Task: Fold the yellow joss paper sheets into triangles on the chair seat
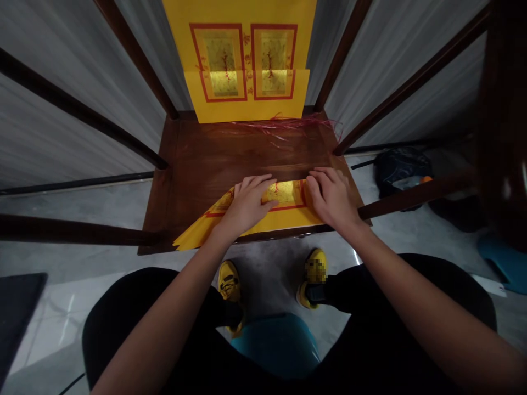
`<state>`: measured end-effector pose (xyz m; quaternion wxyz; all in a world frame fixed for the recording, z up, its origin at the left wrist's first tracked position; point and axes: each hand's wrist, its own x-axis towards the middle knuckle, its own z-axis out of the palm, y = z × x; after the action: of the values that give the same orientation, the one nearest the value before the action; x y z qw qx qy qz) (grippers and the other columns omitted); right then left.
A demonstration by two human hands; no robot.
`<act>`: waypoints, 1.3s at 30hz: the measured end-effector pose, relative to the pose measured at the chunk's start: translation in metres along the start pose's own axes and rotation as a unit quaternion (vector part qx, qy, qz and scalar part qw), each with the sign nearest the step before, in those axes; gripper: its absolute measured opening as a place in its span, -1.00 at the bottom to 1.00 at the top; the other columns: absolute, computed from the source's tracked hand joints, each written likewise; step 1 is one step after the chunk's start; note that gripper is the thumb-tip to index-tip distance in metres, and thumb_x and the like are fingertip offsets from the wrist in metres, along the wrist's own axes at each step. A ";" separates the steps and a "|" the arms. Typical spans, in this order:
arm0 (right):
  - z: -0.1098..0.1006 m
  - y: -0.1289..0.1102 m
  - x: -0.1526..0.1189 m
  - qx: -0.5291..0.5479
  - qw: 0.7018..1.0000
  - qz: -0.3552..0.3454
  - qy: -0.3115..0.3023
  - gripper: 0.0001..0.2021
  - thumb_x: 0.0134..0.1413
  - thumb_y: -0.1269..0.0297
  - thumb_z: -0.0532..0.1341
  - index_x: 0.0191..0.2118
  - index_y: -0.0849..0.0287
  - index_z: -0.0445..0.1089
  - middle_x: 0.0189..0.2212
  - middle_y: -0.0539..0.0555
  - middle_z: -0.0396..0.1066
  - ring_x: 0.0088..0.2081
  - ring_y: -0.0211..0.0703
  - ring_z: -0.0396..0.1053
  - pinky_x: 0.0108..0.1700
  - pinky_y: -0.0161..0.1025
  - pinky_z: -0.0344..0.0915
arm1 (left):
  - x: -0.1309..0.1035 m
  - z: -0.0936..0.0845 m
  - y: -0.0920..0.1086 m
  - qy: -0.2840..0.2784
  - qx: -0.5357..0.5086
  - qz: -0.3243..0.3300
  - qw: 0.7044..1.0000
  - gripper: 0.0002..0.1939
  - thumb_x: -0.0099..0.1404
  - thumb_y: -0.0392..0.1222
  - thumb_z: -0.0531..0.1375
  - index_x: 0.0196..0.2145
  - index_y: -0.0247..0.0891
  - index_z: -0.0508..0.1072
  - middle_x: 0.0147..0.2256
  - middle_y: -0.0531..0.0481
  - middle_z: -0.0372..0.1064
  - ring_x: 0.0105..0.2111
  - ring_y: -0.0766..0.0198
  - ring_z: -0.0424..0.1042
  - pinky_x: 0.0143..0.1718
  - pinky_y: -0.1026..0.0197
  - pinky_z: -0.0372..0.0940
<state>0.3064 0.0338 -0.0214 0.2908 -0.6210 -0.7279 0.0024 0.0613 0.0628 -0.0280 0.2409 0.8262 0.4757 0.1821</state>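
Observation:
A folded bundle of yellow joss paper [284, 218], with gold foil and red printing, lies along the near edge of a brown wooden board [197, 159]. Its left end fans out into layered corners. My left hand [249, 206] rests on the middle of the paper, fingers stretched toward the far edge and thumb apart. At the right end, my right hand [332, 197] has its fingers curled over the paper, the thumb close to them. The paper's underside is hidden.
Behind hangs or stands a larger yellow joss paper sheet [249, 112] with two red-framed panels. Pink plastic strings [280, 127] lie below it. Dark wooden bars [135, 52] flank the board. A dark bag [401, 170] is on the floor at right; a teal stool [275, 343] is below me.

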 end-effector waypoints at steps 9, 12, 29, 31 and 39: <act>-0.020 0.001 -0.003 0.226 0.974 0.008 -0.001 -0.49 0.60 -0.02 0.01 -0.22 0.08 0.62 -0.16 0.14 0.69 -0.06 0.04 0.61 0.11 0.03 0.41 | 0.001 -0.001 -0.004 0.044 -0.031 0.030 0.998 -0.64 0.46 -0.20 0.40 0.18 -0.06 0.62 0.40 -0.07 0.40 0.40 -0.05 0.35 0.45 -0.26 0.13; -0.021 0.011 -0.002 0.303 0.945 0.077 -0.095 -0.58 0.48 -0.11 0.20 -0.25 0.08 0.61 -0.26 0.10 0.67 -0.18 0.00 0.60 -0.05 -0.04 0.45 | 0.001 0.002 -0.006 0.034 -0.052 0.077 0.995 -0.71 0.48 -0.31 0.33 0.10 -0.09 0.63 0.27 0.00 0.55 0.42 0.03 0.34 0.52 -0.24 0.04; -0.025 -0.002 -0.013 0.137 0.957 0.029 -0.255 -0.78 0.41 0.05 0.29 -0.20 0.07 0.40 -0.33 0.02 0.52 -0.33 -0.11 0.43 -0.24 -0.14 0.25 | -0.014 0.006 0.015 -0.096 0.057 0.182 0.977 -0.37 0.70 0.08 -0.05 0.55 -0.28 0.13 0.60 -0.19 -0.06 0.63 0.06 -0.21 0.64 -0.20 -0.30; -0.026 0.000 -0.011 0.155 0.951 0.027 -0.267 -0.74 0.40 0.00 0.29 -0.20 0.08 0.43 -0.35 0.02 0.52 -0.34 -0.12 0.43 -0.23 -0.13 0.27 | -0.013 0.009 0.013 -0.098 0.062 0.182 0.976 -0.40 0.70 0.03 -0.06 0.53 -0.27 0.16 0.59 -0.19 -0.03 0.63 0.07 -0.19 0.63 -0.18 -0.26; -0.035 0.028 -0.003 0.249 0.900 0.069 -0.350 -0.58 0.16 -0.21 0.42 -0.20 0.07 0.53 -0.38 -0.01 0.49 -0.36 -0.13 0.39 -0.25 -0.12 0.30 | -0.012 0.009 0.010 -0.106 0.064 0.178 0.976 -0.45 0.68 -0.08 -0.02 0.52 -0.22 0.19 0.61 -0.15 -0.08 0.63 0.07 -0.18 0.62 -0.16 -0.17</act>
<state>0.3470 0.0249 -0.0042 0.1616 -0.5362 -0.7136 0.4210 0.0675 0.0456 -0.0305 0.2004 0.9258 0.3037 0.1024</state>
